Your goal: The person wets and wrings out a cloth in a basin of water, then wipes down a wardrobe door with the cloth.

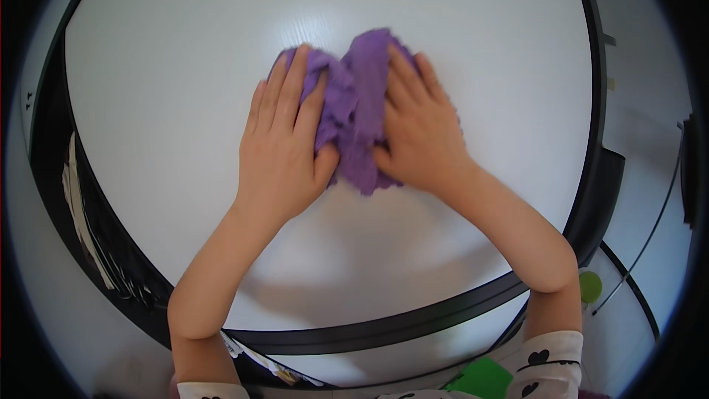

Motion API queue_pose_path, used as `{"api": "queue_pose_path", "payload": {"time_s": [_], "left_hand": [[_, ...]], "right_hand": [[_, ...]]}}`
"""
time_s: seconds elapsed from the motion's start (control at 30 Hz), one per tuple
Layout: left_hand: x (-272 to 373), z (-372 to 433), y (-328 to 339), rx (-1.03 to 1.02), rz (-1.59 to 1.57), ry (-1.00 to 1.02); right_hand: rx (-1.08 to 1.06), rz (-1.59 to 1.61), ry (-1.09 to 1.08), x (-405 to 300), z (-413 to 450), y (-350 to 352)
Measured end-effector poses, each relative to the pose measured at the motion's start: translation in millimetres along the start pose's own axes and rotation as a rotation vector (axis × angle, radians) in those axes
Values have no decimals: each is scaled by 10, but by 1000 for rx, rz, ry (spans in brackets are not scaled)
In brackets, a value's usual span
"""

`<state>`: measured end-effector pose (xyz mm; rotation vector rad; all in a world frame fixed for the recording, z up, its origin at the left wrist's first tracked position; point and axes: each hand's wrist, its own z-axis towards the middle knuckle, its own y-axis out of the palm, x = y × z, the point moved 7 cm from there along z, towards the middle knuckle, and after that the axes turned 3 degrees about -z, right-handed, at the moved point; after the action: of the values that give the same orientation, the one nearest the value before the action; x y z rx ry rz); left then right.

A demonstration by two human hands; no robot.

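A rumpled purple cloth (370, 88) lies bunched on the white tabletop (166, 100), with a raised fold up its middle. Flat on the cloth's left side rests my left hand (285, 127), its fingers stretched away from me and slightly apart. The left thumb points in toward the cloth's centre. My right hand (426, 122) presses palm down on the opposite side, its fingers spread and its thumb bent inward by the middle fold. Parts of the cloth are hidden beneath both palms.
A dark edge strip (388, 330) borders the table. Papers or thin books (83, 216) stand in a black compartment at the left. To the right are a round green object (590, 287) and a thin curved rod (648, 249). Something bright green (482, 378) is below the near edge.
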<state>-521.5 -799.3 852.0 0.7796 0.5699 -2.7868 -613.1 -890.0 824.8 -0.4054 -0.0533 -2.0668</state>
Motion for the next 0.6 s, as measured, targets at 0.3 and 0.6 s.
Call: {"api": "queue_pose_path", "payload": {"time_s": [0.3,0.6], "left_hand": [[849,-349,575,-301,-227,169],[537,-49,374,-135,-48,102]], "right_hand": [[3,224,374,23,-1183,75],[59,132,52,196,-675,-81]]}}
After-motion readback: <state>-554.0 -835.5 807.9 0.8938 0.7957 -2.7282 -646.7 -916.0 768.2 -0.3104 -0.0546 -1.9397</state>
